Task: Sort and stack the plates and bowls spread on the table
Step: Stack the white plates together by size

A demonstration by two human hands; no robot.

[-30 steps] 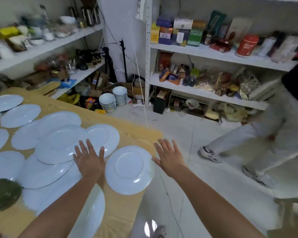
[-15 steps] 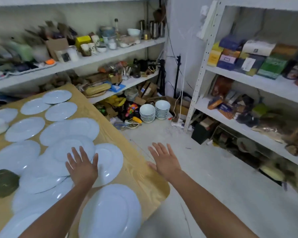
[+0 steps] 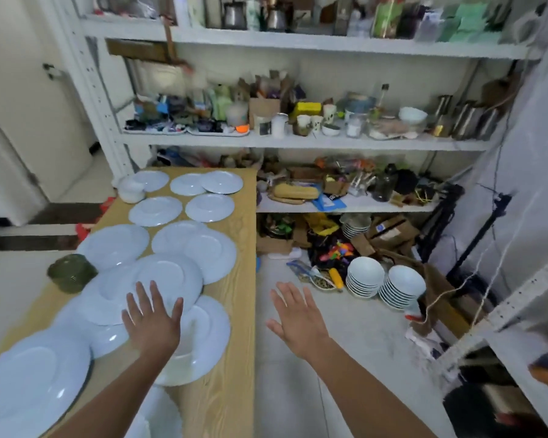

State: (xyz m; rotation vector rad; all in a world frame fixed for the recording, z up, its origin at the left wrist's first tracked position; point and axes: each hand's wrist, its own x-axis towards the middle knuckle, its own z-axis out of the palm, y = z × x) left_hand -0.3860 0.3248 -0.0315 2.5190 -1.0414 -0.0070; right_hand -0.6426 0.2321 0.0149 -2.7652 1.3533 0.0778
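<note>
My left hand (image 3: 152,324), fingers (image 3: 156,300) straight and spread, is flat over the overlapping plates (image 3: 168,273) at the counter's (image 3: 231,390) near end. My right hand (image 3: 298,320) hangs open above the floor (image 3: 285,406), holding nothing. The plates lie flat in a band running away from me; beyond, the shelf (image 3: 298,142) labels are too blurred to read.

- pale yellow-brown wooden table (image 3: 234,358), streaked with darker grain
- plain white round ceramic plates (image 3: 168,276) on the table
- dark olive-green round object (image 3: 72,273) at the table's left edge
</note>
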